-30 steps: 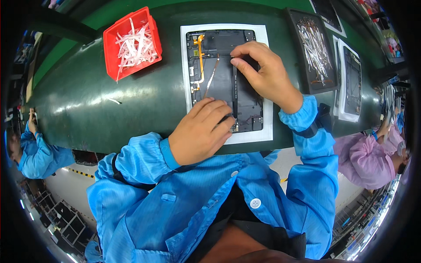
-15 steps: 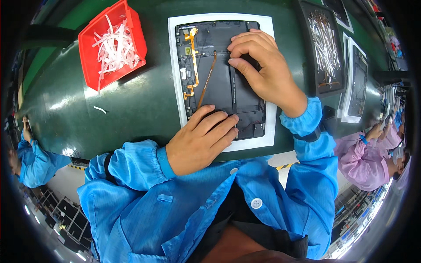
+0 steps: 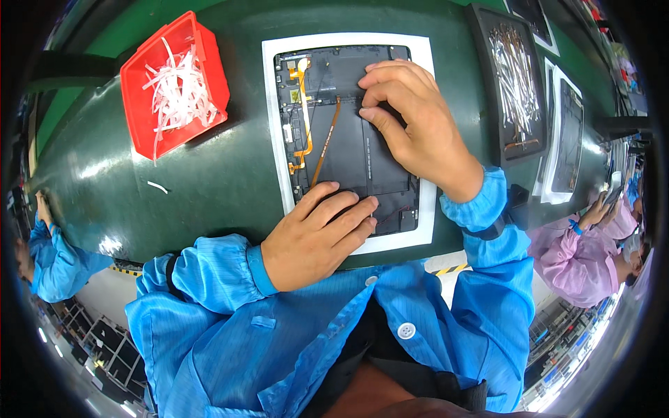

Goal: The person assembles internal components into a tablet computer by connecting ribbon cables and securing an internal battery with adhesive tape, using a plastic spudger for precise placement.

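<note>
Head view: looked straight down on a dark green work surface, with the person's blue sleeves coming in from the lower edge.
Opened tablet: a black tablet chassis with its back off lay on a white mat at the middle of the surface, its long side running away from the person.
Inside the tablet: an orange flex cable ran along the left part, and a thinner brown ribbon slanted just beside it.
Left hand: the left hand lay flat on the near edge of the tablet, fingers spread slightly and gripping nothing.
Right hand: the right hand pressed on the upper right part of the tablet, fingers bent with the tips on the dark panel, holding nothing that showed.
Red bin: a red bin with white plastic strips stood to the far left, well apart from the mat.
Loose strip: 1 white strip lay alone on the surface below the bin.
Right side: a dark tray of thin metal parts sat just beyond the mat, and another tablet lay further right.
Others: a person in a pink sleeve was at the right rim, and one in a blue sleeve at the left rim.
</note>
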Demonstrator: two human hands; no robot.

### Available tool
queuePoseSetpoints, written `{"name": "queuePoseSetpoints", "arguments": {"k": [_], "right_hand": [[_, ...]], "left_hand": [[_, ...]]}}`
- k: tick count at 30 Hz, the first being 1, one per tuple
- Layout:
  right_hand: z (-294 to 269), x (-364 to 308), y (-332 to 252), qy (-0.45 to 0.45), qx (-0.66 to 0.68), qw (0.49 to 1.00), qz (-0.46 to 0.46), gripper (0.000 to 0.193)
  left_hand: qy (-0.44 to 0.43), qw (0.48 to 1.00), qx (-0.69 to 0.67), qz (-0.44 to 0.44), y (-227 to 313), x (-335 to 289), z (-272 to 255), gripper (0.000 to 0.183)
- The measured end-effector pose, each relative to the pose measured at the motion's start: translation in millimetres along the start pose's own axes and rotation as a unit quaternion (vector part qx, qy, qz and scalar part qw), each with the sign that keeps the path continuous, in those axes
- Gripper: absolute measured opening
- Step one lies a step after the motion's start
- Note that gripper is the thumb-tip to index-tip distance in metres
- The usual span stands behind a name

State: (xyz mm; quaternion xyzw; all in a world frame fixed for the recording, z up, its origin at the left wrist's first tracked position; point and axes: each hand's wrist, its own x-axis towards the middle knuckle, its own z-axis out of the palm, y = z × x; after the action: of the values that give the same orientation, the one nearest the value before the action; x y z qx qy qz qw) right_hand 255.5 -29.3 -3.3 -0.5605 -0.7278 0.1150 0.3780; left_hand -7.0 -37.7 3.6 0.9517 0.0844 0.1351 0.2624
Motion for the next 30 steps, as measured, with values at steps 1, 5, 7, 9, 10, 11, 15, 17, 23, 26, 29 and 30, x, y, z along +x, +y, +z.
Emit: {"name": "queuePoseSetpoints", "arguments": {"k": [1, 5, 7, 9, 10, 11, 15, 17, 23, 26, 29, 30], "right_hand": [[0.2, -0.4, 0.0, -0.002, 0.002, 1.0, 0.007, 0.014], [-4.3, 1.4, -3.8, -0.011, 0.004, 1.0, 0.02, 0.013], [-3.6, 1.8, -3.6, -0.013, 0.006, 1.0, 0.022, 0.013], [-2.9, 1.8, -3.0, -0.013, 0.008, 1.0, 0.024, 0.014], [-2.5, 1.4, -2.4, -0.013, 0.003, 1.0, 0.022, 0.014], [-2.4, 1.2, -1.9, -0.013, -0.002, 1.0, 0.021, 0.014], [-2.4, 1.4, -2.1, -0.017, -0.001, 1.0, 0.02, 0.014], [-2.4, 1.2, -2.1, -0.015, 0.001, 1.0, 0.018, 0.015], [-2.4, 1.5, -2.8, -0.014, -0.009, 1.0, 0.018, 0.016], [-3.1, 2.0, -2.8, -0.016, -0.008, 1.0, 0.019, 0.016], [-2.2, 2.1, -1.9, -0.013, -0.009, 1.0, 0.016, 0.017], [-2.0, 2.1, -2.2, -0.013, -0.009, 1.0, 0.016, 0.017]], "left_hand": [[0.002, 1.0, 0.001, 0.0, 0.1, -0.2, 0.8, 0.033], [0.009, 1.0, 0.002, 0.011, -0.4, 0.6, -1.3, 0.032], [0.016, 1.0, 0.003, 0.005, -0.2, 1.2, 0.2, 0.03], [0.023, 1.0, 0.004, -0.001, -0.3, 1.2, 0.6, 0.029], [0.021, 1.0, 0.001, 0.0, -0.4, 1.2, 0.3, 0.029], [0.018, 1.0, -0.001, 0.002, -0.6, 1.3, 0.2, 0.029], [0.019, 1.0, -0.005, 0.003, -0.6, 0.8, -0.3, 0.03], [0.013, 1.0, -0.009, 0.004, -0.7, 0.8, -1.3, 0.031], [0.012, 1.0, -0.006, 0.002, 0.1, 0.9, -1.4, 0.032], [0.012, 1.0, -0.008, 0.003, 0.1, 1.2, -1.4, 0.033], [0.011, 1.0, -0.005, 0.004, -0.6, 2.2, -2.3, 0.033], [0.011, 1.0, -0.005, 0.004, -0.4, 2.0, -2.2, 0.033]]}}
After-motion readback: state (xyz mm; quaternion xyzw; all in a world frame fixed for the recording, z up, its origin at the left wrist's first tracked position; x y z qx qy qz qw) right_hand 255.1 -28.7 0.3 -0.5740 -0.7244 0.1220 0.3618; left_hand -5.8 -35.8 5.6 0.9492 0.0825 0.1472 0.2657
